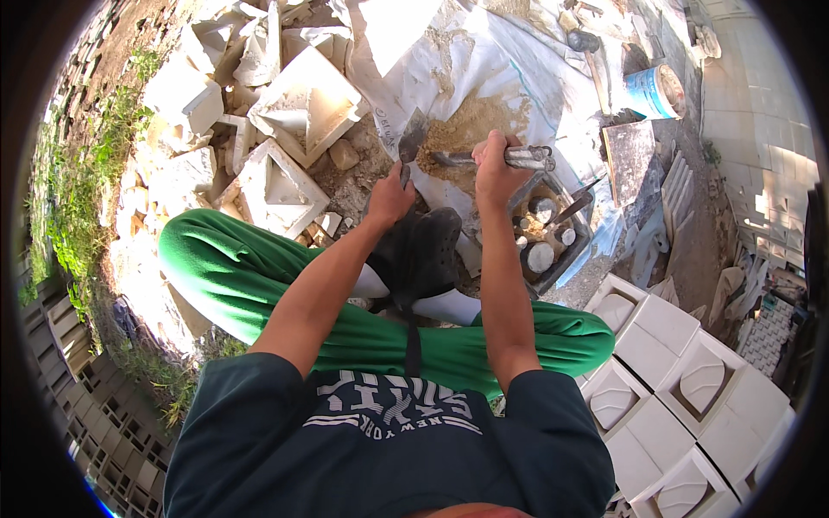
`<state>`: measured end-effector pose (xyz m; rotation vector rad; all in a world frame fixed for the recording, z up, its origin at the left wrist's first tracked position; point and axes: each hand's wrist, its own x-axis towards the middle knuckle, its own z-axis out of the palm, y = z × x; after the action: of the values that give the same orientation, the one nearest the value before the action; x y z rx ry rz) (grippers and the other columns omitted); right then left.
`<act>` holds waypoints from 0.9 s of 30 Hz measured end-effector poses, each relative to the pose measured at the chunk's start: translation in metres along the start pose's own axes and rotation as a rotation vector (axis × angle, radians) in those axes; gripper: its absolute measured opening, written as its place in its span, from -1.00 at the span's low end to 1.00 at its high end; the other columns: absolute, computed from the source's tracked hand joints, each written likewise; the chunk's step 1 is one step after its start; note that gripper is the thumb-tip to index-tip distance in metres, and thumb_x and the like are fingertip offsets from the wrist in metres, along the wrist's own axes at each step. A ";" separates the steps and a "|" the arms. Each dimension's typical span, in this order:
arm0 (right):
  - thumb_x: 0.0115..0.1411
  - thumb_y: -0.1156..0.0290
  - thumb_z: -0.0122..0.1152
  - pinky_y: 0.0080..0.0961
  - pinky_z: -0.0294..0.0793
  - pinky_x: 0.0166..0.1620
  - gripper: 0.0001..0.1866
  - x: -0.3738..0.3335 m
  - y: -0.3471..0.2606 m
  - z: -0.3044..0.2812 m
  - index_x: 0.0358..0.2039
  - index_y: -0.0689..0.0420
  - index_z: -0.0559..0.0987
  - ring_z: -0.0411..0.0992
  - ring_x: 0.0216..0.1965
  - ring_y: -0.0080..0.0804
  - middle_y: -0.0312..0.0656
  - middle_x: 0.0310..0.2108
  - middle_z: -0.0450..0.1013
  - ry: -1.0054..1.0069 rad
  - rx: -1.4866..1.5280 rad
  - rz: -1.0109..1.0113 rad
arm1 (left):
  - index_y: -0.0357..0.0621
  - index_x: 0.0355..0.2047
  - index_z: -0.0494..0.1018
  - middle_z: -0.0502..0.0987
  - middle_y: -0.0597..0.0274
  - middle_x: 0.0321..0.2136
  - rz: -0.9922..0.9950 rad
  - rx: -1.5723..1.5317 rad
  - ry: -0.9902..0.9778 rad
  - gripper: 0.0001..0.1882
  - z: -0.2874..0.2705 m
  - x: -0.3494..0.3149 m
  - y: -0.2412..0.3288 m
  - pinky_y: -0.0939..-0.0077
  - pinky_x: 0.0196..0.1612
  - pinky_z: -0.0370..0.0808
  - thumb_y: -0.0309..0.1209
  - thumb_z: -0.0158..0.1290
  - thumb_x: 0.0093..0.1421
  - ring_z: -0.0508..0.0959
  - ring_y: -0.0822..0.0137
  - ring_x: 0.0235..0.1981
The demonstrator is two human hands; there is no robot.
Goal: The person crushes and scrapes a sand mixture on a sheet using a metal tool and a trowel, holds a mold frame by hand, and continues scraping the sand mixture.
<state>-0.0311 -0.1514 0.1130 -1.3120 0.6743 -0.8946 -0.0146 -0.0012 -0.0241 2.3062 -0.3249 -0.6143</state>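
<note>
My left hand [393, 200] is closed round the handle of a trowel [413, 138], whose grey pointed blade reaches up beside the sand. To its right, my right hand [497, 169] grips a long grey metal tool [528, 158] lying crosswise. One end of that tool points left to the sand; its exact kind is unclear. Beyond both hands, a heap of damp tan sand [479, 119] lies on a white plastic sheet [553, 93]. Just right of my right forearm stands a dark tray [577, 252] with several pale round pieces and a dark-handled tool [573, 207] across it.
Broken white cast blocks [306, 108] are piled at the far left. A blue-and-white bucket [654, 91] and a flat board [630, 162] stand at the right. Rows of white moulded blocks [652, 345] lie near right. Between my crossed legs are black clogs [436, 246].
</note>
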 end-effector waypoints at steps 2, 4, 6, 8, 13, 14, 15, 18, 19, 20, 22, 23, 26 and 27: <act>0.09 0.55 0.01 -0.52 0.23 -0.63 -0.65 0.009 -0.021 0.002 -0.80 0.11 0.21 0.16 -0.80 -0.55 -0.25 -0.84 0.20 -0.030 0.011 0.019 | -0.25 0.12 0.26 0.50 -0.38 -0.40 -0.014 0.006 0.008 -0.43 -0.001 0.000 0.000 0.04 -0.17 0.45 -0.27 0.01 0.10 0.52 -0.25 -0.31; 0.09 0.54 0.02 -0.53 0.22 -0.63 -0.64 0.015 -0.053 0.005 -0.80 0.11 0.20 0.15 -0.81 -0.55 -0.26 -0.85 0.19 -0.063 0.021 0.047 | -0.26 0.11 0.27 0.50 -0.38 -0.38 -0.006 -0.006 0.023 -0.43 0.001 0.003 -0.007 0.05 -0.15 0.44 -0.26 0.01 0.11 0.51 -0.25 -0.28; 0.09 0.52 0.02 -0.55 0.19 -0.65 -0.64 0.016 -0.086 0.008 -0.80 0.11 0.19 0.15 -0.81 -0.55 -0.27 -0.85 0.18 -0.042 0.082 0.017 | -0.26 0.11 0.27 0.50 -0.39 -0.36 0.003 -0.018 0.027 -0.43 0.002 -0.001 -0.009 0.06 -0.13 0.43 -0.24 0.00 0.12 0.51 -0.25 -0.25; 0.08 0.53 0.02 -0.55 0.20 -0.65 -0.64 0.007 -0.094 0.012 -0.80 0.11 0.19 0.16 -0.81 -0.55 -0.27 -0.85 0.18 -0.023 0.083 0.027 | -0.28 0.10 0.28 0.50 -0.39 -0.37 -0.025 -0.022 0.033 -0.44 -0.004 0.000 -0.006 0.07 -0.14 0.44 -0.25 0.01 0.12 0.51 -0.25 -0.26; 0.05 0.56 0.08 -0.60 0.23 -0.66 -0.70 -0.002 -0.013 0.006 -0.77 0.16 0.29 0.24 -0.77 -0.59 -0.27 -0.80 0.29 0.119 0.012 -0.014 | -0.27 0.10 0.28 0.50 -0.38 -0.35 -0.031 -0.078 -0.006 -0.44 -0.003 0.001 0.005 0.08 -0.14 0.44 -0.25 0.01 0.13 0.51 -0.25 -0.25; 0.05 0.56 0.08 -0.60 0.24 -0.66 -0.71 -0.003 -0.003 0.002 -0.76 0.16 0.30 0.25 -0.77 -0.58 -0.27 -0.79 0.30 0.108 0.010 0.034 | -0.26 0.10 0.28 0.50 -0.38 -0.34 -0.051 -0.109 -0.037 -0.44 -0.003 0.001 0.005 0.08 -0.14 0.44 -0.25 0.01 0.13 0.51 -0.24 -0.25; 0.05 0.56 0.09 -0.61 0.24 -0.67 -0.73 -0.003 -0.003 0.005 -0.75 0.17 0.30 0.26 -0.77 -0.58 -0.27 -0.78 0.31 0.090 0.012 0.083 | -0.26 0.10 0.28 0.50 -0.38 -0.34 -0.049 -0.108 -0.034 -0.44 -0.003 0.001 0.003 0.08 -0.14 0.44 -0.25 0.01 0.13 0.51 -0.24 -0.25; 0.04 0.57 0.10 -0.61 0.24 -0.67 -0.74 0.010 -0.012 0.008 -0.73 0.17 0.31 0.27 -0.77 -0.58 -0.27 -0.78 0.31 0.013 0.065 0.080 | -0.25 0.11 0.27 0.50 -0.37 -0.33 -0.021 -0.046 0.041 -0.43 -0.003 0.001 -0.002 0.09 -0.13 0.44 -0.24 0.01 0.13 0.51 -0.23 -0.24; 0.04 0.57 0.10 -0.61 0.24 -0.67 -0.74 0.012 -0.029 0.013 -0.73 0.17 0.31 0.27 -0.77 -0.58 -0.27 -0.78 0.31 0.007 0.065 0.081 | -0.24 0.12 0.27 0.50 -0.37 -0.32 -0.020 -0.034 0.034 -0.43 -0.002 -0.001 -0.005 0.09 -0.13 0.44 -0.24 0.01 0.13 0.52 -0.23 -0.24; 0.05 0.58 0.07 -0.55 0.25 -0.66 -0.70 0.013 -0.048 0.015 -0.76 0.15 0.26 0.21 -0.79 -0.56 -0.27 -0.80 0.27 0.017 0.059 0.045 | -0.24 0.12 0.27 0.50 -0.37 -0.32 -0.021 -0.022 0.026 -0.43 -0.002 -0.002 -0.008 0.10 -0.12 0.44 -0.24 0.01 0.13 0.52 -0.23 -0.23; 0.05 0.58 0.04 -0.49 0.25 -0.64 -0.67 0.006 -0.079 0.017 -0.79 0.13 0.21 0.16 -0.81 -0.55 -0.27 -0.82 0.22 0.032 0.045 0.016 | -0.23 0.12 0.27 0.50 -0.37 -0.32 -0.013 -0.033 0.030 -0.43 -0.003 -0.002 -0.009 0.10 -0.12 0.44 -0.24 0.01 0.13 0.51 -0.23 -0.23; 0.05 0.58 0.04 -0.49 0.25 -0.63 -0.66 0.002 -0.089 0.019 -0.79 0.12 0.20 0.14 -0.81 -0.55 -0.28 -0.82 0.22 0.054 0.038 0.007 | -0.23 0.12 0.27 0.50 -0.37 -0.32 0.004 -0.042 0.039 -0.43 -0.003 0.000 -0.010 0.11 -0.11 0.43 -0.23 0.01 0.13 0.51 -0.23 -0.23; 0.07 0.57 0.03 -0.50 0.24 -0.62 -0.66 -0.001 -0.054 0.006 -0.79 0.12 0.22 0.16 -0.80 -0.55 -0.28 -0.81 0.23 0.058 0.025 -0.031 | -0.23 0.12 0.27 0.50 -0.37 -0.31 -0.056 -0.037 0.001 -0.43 -0.005 -0.001 0.001 0.11 -0.12 0.44 -0.23 0.01 0.13 0.51 -0.22 -0.22; 0.08 0.56 0.03 -0.50 0.25 -0.61 -0.66 -0.004 -0.015 -0.003 -0.79 0.13 0.23 0.18 -0.78 -0.54 -0.27 -0.81 0.24 0.009 -0.034 -0.046 | -0.23 0.12 0.27 0.50 -0.37 -0.31 -0.049 -0.038 -0.003 -0.43 -0.004 0.000 0.003 0.11 -0.12 0.44 -0.23 0.01 0.13 0.51 -0.22 -0.22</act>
<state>-0.0378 -0.1497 0.1268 -1.3592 0.6716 -0.9300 -0.0126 -0.0017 -0.0196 2.2827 -0.2568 -0.6426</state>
